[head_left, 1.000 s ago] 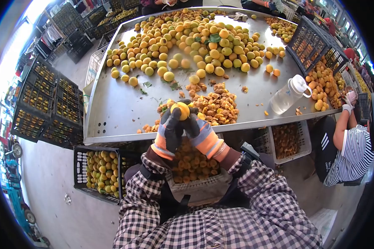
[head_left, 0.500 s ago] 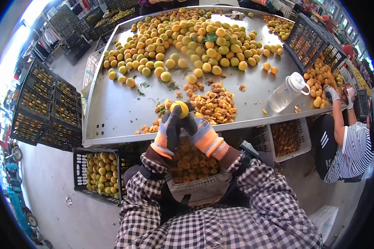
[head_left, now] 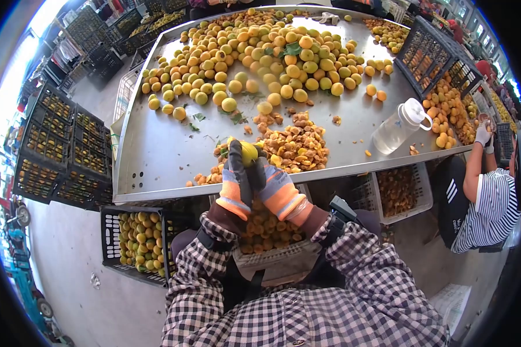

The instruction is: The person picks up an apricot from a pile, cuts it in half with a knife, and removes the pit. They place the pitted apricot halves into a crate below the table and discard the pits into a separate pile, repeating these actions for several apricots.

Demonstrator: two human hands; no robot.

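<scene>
A yellow-green apricot is held between my two gloved hands near the table's front edge. My left hand is closed on the fruit from the left. My right hand presses against it from the right, with its fingertips partly hidden behind the fruit and the other hand. Just past the hands lies a heap of brown-orange apricot stones. Farther back spreads a large pile of whole apricots. Under my wrists, a crate contains apricots or halves.
A water bottle stands on the metal table. Black crates of apricots are stacked left; another crate sits by my left side. A white crate stands below the table edge. A co-worker in stripes handles fruit at right.
My hands have turned around the apricot and drawn closer together, shifting slightly left. At right, the co-worker's hands have come together.
</scene>
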